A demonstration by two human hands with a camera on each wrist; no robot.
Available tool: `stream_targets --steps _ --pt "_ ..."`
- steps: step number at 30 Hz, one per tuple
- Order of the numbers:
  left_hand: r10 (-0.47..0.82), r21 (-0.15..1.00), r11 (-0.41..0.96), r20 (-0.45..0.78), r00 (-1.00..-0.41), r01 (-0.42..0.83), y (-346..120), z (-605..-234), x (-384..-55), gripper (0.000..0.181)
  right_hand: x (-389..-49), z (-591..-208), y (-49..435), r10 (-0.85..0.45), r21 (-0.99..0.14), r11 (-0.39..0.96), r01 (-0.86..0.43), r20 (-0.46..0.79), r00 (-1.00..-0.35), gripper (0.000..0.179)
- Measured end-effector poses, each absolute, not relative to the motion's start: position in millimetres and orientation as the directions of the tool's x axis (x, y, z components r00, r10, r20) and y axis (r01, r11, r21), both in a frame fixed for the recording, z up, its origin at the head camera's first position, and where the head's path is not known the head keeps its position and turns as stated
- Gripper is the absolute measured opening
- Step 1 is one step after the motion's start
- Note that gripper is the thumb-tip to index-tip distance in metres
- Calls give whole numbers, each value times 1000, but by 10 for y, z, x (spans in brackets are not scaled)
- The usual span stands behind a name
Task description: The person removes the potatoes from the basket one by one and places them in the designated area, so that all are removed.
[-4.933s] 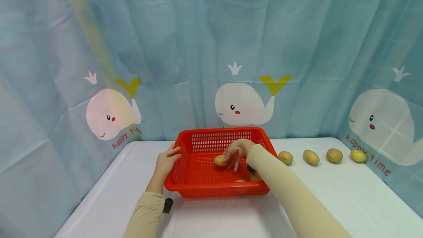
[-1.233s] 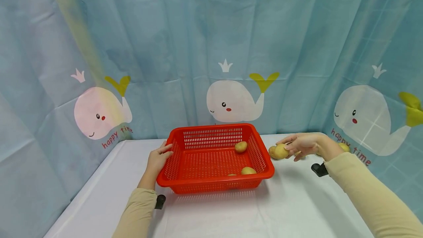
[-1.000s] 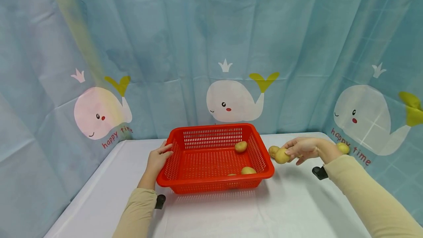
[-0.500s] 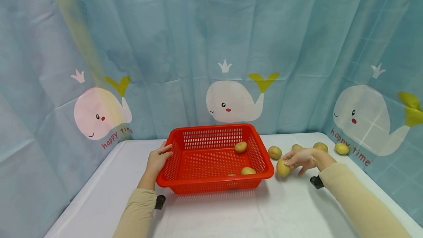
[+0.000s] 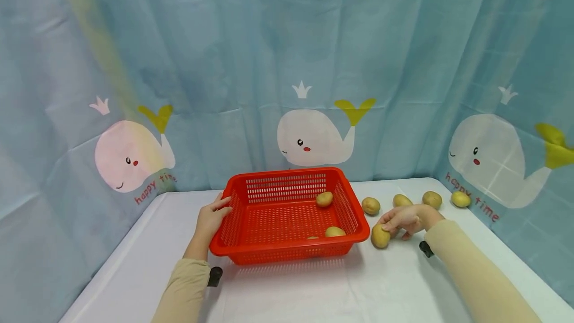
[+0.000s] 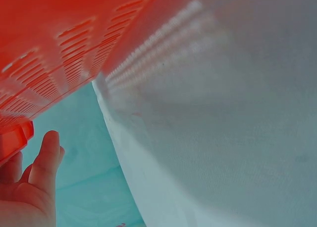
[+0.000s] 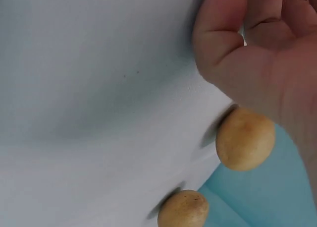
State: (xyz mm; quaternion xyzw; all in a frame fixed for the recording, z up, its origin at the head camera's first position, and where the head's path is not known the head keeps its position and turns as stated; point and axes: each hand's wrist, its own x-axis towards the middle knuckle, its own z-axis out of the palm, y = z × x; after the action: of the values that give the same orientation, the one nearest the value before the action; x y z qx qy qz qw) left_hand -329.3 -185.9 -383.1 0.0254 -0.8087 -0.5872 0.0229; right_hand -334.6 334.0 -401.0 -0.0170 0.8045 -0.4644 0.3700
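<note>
From the head: holding a potato (image 5: 380, 237) pinched in the right grip (image 5: 405, 220), at or just above the white counter (image 5: 291, 293), just right of a red basket (image 5: 287, 253). Clasping the basket at its left side with the left grip (image 5: 211, 221). Showing three potatoes (image 5: 325, 199) inside, four potatoes (image 5: 370, 206) in a row beyond the right grip, and a blue whale-print curtain (image 5: 251, 64) behind. From the left wrist: looking along the slotted basket, with the left grip at its edge. From the right wrist: showing the right grip curled, near two potatoes (image 7: 245, 139).

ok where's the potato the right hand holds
In the head view, the potato is in the right hand, beside the near right corner of the red basket.
</note>
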Motion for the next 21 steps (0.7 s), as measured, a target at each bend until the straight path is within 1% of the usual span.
stream_targets --steps 9,17,21 --pt "-60 947 322 -2 -998 -21 -1879 -3812 -3273 46 -3307 -4024 3326 -354 -758 577 303 -566 -744 27" --pt "-56 942 334 2 -998 -17 -1878 -3823 -3279 46 -3291 -4047 3319 -320 -758 570 317 -560 -764 26" --pt "-55 944 331 3 -998 -15 -1867 -3825 -3288 46 -3275 -4042 3337 -313 -762 565 317 -553 -772 30"
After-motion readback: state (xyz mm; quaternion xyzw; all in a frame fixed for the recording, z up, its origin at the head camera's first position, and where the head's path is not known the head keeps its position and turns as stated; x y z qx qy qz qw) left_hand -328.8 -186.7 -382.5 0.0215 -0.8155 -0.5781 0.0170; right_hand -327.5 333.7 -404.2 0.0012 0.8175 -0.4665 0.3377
